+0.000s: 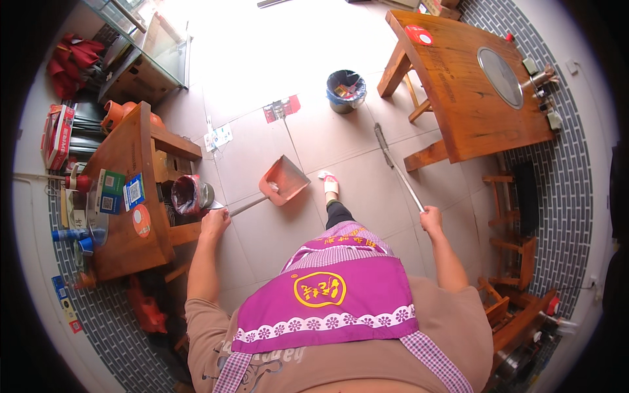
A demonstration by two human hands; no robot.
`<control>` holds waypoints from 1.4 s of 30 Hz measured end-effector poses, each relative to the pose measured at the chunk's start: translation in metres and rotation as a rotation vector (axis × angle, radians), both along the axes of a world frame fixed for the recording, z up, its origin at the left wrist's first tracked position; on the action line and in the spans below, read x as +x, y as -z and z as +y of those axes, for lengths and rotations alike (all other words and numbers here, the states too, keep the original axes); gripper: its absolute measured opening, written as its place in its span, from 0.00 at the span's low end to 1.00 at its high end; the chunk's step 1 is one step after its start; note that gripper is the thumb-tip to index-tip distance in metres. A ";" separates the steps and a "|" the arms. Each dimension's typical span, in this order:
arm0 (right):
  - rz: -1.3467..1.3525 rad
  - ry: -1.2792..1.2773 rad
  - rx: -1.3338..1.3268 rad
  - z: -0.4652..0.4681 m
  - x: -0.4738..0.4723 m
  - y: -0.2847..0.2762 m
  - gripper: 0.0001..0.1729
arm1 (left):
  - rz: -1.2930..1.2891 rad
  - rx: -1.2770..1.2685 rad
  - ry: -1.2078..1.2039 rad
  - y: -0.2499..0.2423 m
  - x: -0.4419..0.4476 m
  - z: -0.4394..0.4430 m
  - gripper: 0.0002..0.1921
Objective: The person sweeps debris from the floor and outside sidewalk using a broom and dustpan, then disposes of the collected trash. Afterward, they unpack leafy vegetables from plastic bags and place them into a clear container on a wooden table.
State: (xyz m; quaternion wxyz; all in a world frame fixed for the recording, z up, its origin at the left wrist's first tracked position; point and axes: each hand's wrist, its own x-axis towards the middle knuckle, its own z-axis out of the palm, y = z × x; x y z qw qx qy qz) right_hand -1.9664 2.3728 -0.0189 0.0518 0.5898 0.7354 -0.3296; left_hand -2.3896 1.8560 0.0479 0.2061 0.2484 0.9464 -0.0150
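My left hand (215,222) is closed around the handle of a long-handled dustpan. The orange dustpan (290,182) is low over the tiled floor, in front of me and to the left, with a bit of white litter (273,186) inside it. In my right hand (431,219) is the metal stick of a broom. Its narrow, dark head (379,138) reaches the floor ahead and to the right, near a wooden table leg. One of my feet, in a light slipper (331,184), shows between the two tools.
A wooden table (471,98) with a round inset stands at right, another (140,221) at left. A lined bin (345,93) holding litter is ahead; a second bin (189,195) stands by the left table. Wooden chairs (511,260) line the right wall. A glass-sided cabinet (157,64) is far left.
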 end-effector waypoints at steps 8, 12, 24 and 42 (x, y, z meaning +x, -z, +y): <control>-0.177 0.085 -0.026 0.205 -0.222 0.047 0.07 | -0.090 -0.022 -0.164 -0.037 -0.070 0.042 0.11; -0.251 -0.153 -0.013 0.189 -0.259 0.098 0.07 | -0.120 -0.133 -0.129 -0.039 -0.108 0.070 0.11; -0.178 -0.891 -0.309 0.013 -0.257 0.026 0.16 | -0.155 -0.193 -0.209 0.017 -0.158 0.117 0.10; -0.076 -0.868 -0.031 0.064 -0.359 0.081 0.17 | -0.184 -0.196 -0.199 0.018 -0.166 0.119 0.08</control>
